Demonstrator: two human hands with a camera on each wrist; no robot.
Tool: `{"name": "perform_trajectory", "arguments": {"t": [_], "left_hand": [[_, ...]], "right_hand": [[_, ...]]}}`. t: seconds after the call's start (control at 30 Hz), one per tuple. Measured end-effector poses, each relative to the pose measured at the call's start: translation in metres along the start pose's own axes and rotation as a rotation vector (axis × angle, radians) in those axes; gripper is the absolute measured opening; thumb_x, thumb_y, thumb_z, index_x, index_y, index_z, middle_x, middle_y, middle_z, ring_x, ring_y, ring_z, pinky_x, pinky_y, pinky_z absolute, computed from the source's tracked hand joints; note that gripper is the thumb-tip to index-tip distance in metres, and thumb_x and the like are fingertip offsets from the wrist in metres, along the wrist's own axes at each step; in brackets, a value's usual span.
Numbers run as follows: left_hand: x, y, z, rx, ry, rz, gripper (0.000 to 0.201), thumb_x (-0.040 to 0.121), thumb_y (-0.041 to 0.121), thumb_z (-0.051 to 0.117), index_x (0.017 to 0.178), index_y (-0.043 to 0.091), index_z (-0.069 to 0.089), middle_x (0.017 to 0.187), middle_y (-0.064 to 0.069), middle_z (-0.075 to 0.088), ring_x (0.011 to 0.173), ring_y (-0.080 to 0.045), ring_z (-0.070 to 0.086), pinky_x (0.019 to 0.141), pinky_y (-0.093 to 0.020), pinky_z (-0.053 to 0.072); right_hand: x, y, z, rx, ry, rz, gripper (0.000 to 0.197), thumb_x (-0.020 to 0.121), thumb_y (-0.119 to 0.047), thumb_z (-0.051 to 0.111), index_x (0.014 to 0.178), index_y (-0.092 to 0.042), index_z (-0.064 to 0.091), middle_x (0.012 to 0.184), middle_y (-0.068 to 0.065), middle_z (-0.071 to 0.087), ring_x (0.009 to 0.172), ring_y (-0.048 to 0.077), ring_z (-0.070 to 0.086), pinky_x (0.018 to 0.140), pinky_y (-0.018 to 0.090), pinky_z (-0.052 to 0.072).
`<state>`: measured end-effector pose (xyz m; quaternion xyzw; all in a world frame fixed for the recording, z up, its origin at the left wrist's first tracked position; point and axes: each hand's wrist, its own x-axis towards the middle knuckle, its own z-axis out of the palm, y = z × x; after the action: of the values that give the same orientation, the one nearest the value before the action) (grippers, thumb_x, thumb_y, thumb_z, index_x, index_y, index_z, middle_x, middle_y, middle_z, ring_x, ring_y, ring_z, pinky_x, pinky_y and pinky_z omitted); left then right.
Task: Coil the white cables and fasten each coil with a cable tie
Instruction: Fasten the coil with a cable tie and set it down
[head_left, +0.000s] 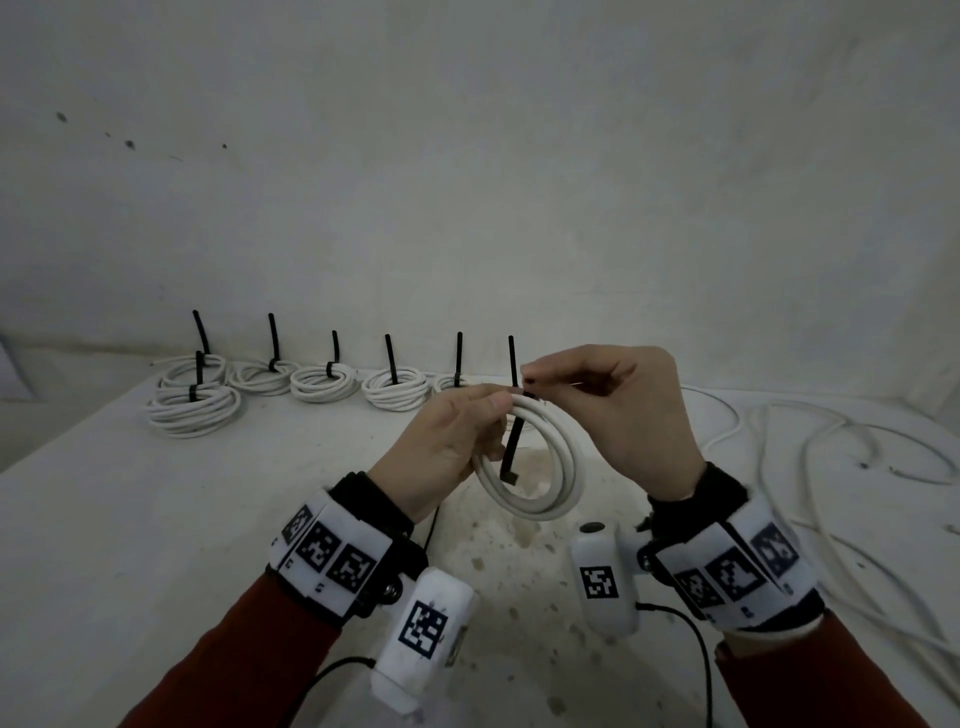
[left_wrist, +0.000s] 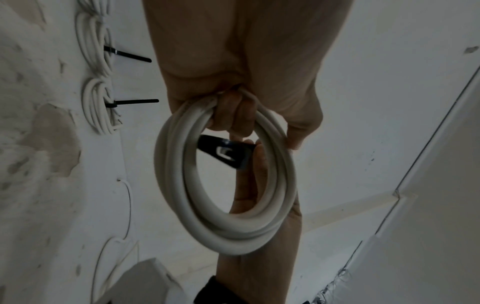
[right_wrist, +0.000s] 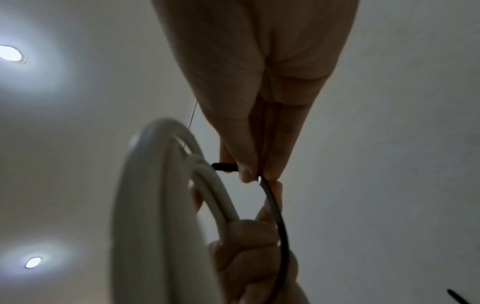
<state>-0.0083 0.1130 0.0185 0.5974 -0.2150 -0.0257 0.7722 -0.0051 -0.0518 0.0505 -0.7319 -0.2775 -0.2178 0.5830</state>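
1. Coil (head_left: 535, 467) of white cable hangs above the middle of the counter (head_left: 156, 519), clear of its surface, its ring upright and facing the person.
2. Left hand (head_left: 441, 452) grips the coil at its upper left, fingers curled through the ring and round the strands, as the left wrist view shows plainly.
3. Right hand (head_left: 613, 415) pinches a black cable tie (head_left: 511, 441) at the top of the coil, thumb and fingertips closed on the strap just above the strands.
4. Cable tie's long axis runs roughly up and down across the top of the ring; its square head (head_left: 510, 476) dangles inside the ring, below the left hand's fingers, while the strap bends over the strands toward the right hand's pinch.
5. Next move, I would judge, turns on that gap: the tail held by the right hand must come round the strands to meet the head, which lies nearer the left hand.
6. Finished coils (head_left: 322, 382) with upright ties line the counter's far edge, well apart from the hands.
7. Loose white cable (head_left: 831, 457) sprawls toward the counter's right edge; open counter lies below and toward the left edge.
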Motion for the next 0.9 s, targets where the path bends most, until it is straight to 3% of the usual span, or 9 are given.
{"name": "perform_trajectory", "arguments": {"t": [0.13,0.27,0.33,0.4,0.43,0.57,0.67,0.73,0.9], "left_hand": [[0.0,-0.002,-0.001,0.015,0.01,-0.019,0.061,0.071,0.056,0.061,0.092,-0.001,0.061,0.058,0.007,0.033,0.052,-0.006,0.032,0.056,-0.02,0.036],[0.002,-0.004,-0.002,-0.022,-0.048,-0.036,0.094,0.048,0.083,0.065,0.1,0.004,0.065,0.057,0.008,0.039,0.053,-0.004,0.035,0.057,-0.02,0.037],[0.003,-0.005,0.0,-0.032,-0.072,-0.049,0.071,0.056,0.072,0.071,0.093,0.011,0.071,0.06,0.004,0.038,0.052,-0.003,0.033,0.056,-0.018,0.037],[0.003,-0.002,-0.001,0.006,-0.062,-0.061,0.028,0.076,0.041,0.072,0.088,0.015,0.073,0.059,0.004,0.038,0.046,0.0,0.034,0.053,-0.015,0.038],[0.003,-0.003,-0.003,0.069,-0.063,-0.041,0.026,0.081,0.038,0.068,0.094,0.016,0.071,0.059,0.009,0.042,0.047,0.0,0.037,0.056,-0.015,0.039],[-0.004,-0.001,-0.005,0.196,-0.088,0.035,0.073,0.061,0.074,0.066,0.106,0.017,0.063,0.059,0.016,0.051,0.055,0.0,0.041,0.065,-0.019,0.04],[-0.003,0.003,-0.003,0.157,-0.102,0.039,0.066,0.059,0.075,0.067,0.095,0.02,0.072,0.06,0.012,0.04,0.056,-0.003,0.036,0.061,-0.019,0.038],[-0.003,0.004,-0.003,0.114,-0.119,0.011,0.065,0.06,0.076,0.065,0.092,0.02,0.075,0.066,-0.004,0.031,0.056,-0.007,0.03,0.059,-0.02,0.036],[-0.004,0.005,-0.001,0.053,-0.069,-0.001,0.072,0.056,0.079,0.065,0.085,0.014,0.076,0.075,-0.013,0.029,0.056,-0.011,0.026,0.053,-0.018,0.036]], "right_hand": [[-0.001,-0.001,0.008,0.001,0.094,0.018,0.016,0.077,-0.002,0.077,0.087,-0.014,0.076,0.076,-0.002,0.074,0.065,0.013,0.071,0.064,0.021,0.056],[0.003,0.001,0.006,0.214,0.235,0.204,0.014,0.075,0.003,0.076,0.087,-0.004,0.074,0.074,0.009,0.074,0.064,0.023,0.072,0.062,0.029,0.059],[0.005,0.001,0.002,0.328,0.297,0.309,0.012,0.075,0.006,0.075,0.085,-0.001,0.071,0.071,0.011,0.072,0.059,0.021,0.07,0.057,0.025,0.056],[0.006,0.002,0.0,0.391,0.315,0.383,0.011,0.075,0.007,0.074,0.084,0.001,0.07,0.069,0.011,0.07,0.056,0.018,0.067,0.056,0.022,0.055],[0.006,0.003,-0.001,0.398,0.314,0.403,0.011,0.075,0.007,0.073,0.083,0.001,0.07,0.069,0.011,0.069,0.055,0.017,0.066,0.056,0.021,0.055],[0.006,0.004,0.002,0.384,0.319,0.421,0.01,0.077,0.008,0.072,0.084,0.003,0.069,0.068,0.009,0.067,0.054,0.017,0.065,0.058,0.022,0.056],[0.006,0.005,0.004,0.421,0.327,0.426,0.01,0.077,0.009,0.07,0.082,0.001,0.068,0.068,0.008,0.068,0.054,0.017,0.065,0.06,0.023,0.057],[0.005,0.003,0.005,0.439,0.3,0.405,0.009,0.078,0.009,0.07,0.083,0.002,0.068,0.069,0.008,0.068,0.055,0.018,0.065,0.06,0.024,0.057],[0.003,-0.004,0.003,0.237,0.141,0.163,0.01,0.078,0.005,0.073,0.078,-0.005,0.072,0.077,0.002,0.074,0.065,0.023,0.069,0.066,0.033,0.06]]}}
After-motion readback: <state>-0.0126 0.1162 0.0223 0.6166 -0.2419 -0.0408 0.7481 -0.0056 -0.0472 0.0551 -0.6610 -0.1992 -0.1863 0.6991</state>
